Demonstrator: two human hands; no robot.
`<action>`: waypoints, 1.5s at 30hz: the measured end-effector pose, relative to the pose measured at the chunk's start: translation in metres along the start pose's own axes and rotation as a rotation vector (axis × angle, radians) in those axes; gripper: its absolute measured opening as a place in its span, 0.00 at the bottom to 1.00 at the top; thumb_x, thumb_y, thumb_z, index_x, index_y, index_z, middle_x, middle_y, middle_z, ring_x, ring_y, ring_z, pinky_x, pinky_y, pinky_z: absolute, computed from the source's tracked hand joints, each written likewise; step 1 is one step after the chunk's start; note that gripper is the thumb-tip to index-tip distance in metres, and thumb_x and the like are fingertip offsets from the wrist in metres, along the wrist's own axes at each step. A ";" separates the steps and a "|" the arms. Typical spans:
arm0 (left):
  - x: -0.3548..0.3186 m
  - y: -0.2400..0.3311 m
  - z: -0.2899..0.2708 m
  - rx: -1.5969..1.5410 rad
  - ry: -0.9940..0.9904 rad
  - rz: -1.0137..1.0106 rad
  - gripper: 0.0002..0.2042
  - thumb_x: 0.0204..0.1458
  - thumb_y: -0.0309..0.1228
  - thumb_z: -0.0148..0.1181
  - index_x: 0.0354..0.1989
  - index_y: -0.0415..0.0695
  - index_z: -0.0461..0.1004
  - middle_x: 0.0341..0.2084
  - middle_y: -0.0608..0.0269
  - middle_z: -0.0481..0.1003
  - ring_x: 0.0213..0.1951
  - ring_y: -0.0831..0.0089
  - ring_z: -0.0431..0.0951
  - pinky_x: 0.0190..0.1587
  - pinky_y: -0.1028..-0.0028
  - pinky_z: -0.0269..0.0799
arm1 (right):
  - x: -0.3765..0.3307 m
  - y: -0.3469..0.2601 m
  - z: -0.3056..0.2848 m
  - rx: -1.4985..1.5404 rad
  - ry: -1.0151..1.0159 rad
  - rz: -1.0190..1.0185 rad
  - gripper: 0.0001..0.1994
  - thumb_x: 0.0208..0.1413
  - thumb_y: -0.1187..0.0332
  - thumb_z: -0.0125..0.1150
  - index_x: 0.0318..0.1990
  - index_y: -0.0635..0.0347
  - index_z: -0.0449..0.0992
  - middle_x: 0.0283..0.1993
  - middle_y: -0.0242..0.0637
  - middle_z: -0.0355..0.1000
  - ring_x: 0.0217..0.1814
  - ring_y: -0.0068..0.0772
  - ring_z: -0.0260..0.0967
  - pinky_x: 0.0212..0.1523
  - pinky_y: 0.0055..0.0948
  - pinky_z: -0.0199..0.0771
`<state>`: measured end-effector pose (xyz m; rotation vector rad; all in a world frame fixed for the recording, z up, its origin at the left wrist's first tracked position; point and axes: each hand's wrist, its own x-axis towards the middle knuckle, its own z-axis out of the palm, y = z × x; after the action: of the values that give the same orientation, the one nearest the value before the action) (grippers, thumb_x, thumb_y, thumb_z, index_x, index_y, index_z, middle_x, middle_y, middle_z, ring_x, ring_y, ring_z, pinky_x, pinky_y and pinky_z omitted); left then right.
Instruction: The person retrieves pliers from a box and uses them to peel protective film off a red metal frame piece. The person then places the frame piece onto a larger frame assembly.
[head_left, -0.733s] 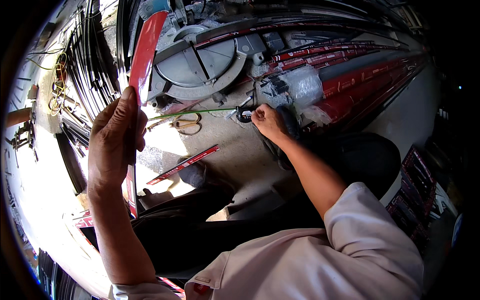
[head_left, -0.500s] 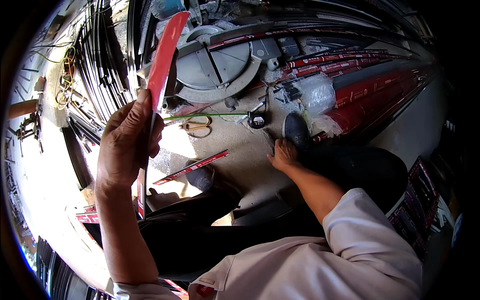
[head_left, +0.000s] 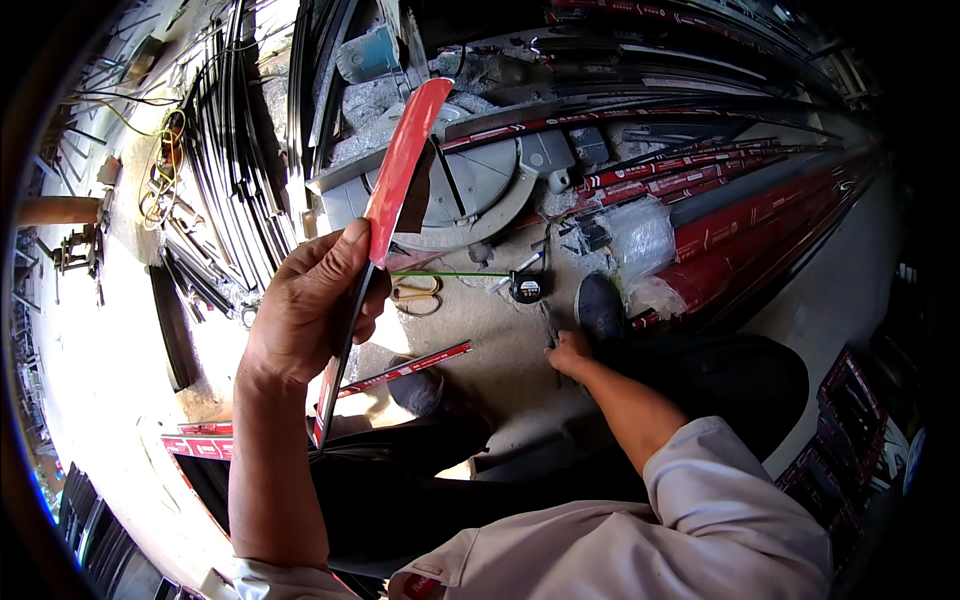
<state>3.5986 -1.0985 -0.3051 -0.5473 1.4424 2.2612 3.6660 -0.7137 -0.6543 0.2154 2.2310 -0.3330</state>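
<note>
Upright in my left hand [head_left: 315, 310] is a long dark profile strip [head_left: 408, 160] faced with red film. My fingers and thumb are closed around its middle, and its lower end reaches down beside my leg. Low over the floor, close to my dark shoe [head_left: 600, 307], my right hand [head_left: 572, 356] has its fingers curled by a thin dark object that I cannot make out. Ahead of that hand lies a black tape measure [head_left: 526, 288], its green blade drawn out to the left. Scissors with tan handles [head_left: 416, 294] rest below the blade.
A grey mitre saw base [head_left: 487, 196] stands ahead, with a long profile across it. Red-wrapped profiles [head_left: 750, 230] and clear plastic wrap [head_left: 640, 237] lie at the right. Black profiles [head_left: 232, 150] spread at the left. A short red strip [head_left: 430, 363] crosses near my other shoe.
The view has shifted, so the scene sits lower and further right. My left hand still grips the profile strip, which now stands before the saw base. My right hand stays low by the shoe.
</note>
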 end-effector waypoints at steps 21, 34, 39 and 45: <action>-0.033 0.006 0.005 -0.157 -0.299 0.198 0.19 0.67 0.53 0.56 0.44 0.49 0.76 0.19 0.65 0.67 0.20 0.76 0.64 0.19 0.77 0.59 | -0.179 -0.124 -0.242 0.323 0.677 -0.793 0.16 0.67 0.64 0.62 0.53 0.59 0.63 0.34 0.52 0.75 0.36 0.61 0.76 0.36 0.50 0.74; -0.033 0.001 0.016 0.186 -0.126 0.290 0.17 0.70 0.49 0.52 0.40 0.48 0.71 0.21 0.64 0.70 0.20 0.77 0.66 0.23 0.77 0.61 | -0.240 -0.150 -0.301 0.267 0.442 -1.205 0.11 0.65 0.68 0.66 0.43 0.71 0.81 0.48 0.47 0.77 0.42 0.37 0.78 0.43 0.31 0.77; -0.030 0.000 0.021 0.318 -0.049 0.273 0.16 0.71 0.46 0.52 0.40 0.46 0.71 0.21 0.67 0.71 0.19 0.80 0.66 0.23 0.78 0.61 | -0.235 -0.148 -0.302 0.230 0.406 -1.224 0.11 0.64 0.69 0.67 0.46 0.70 0.83 0.53 0.49 0.76 0.49 0.39 0.80 0.49 0.32 0.79; -0.026 0.000 0.037 0.365 0.041 0.307 0.18 0.68 0.48 0.58 0.31 0.47 0.70 0.19 0.72 0.71 0.18 0.86 0.66 0.20 0.82 0.56 | -0.233 -0.148 -0.303 0.207 0.416 -1.204 0.12 0.63 0.68 0.69 0.47 0.70 0.83 0.57 0.51 0.75 0.52 0.44 0.79 0.53 0.34 0.78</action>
<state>3.6169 -1.0684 -0.2770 -0.2718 2.0180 2.1307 3.5498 -0.7696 -0.2650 -1.0891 2.4790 -1.2340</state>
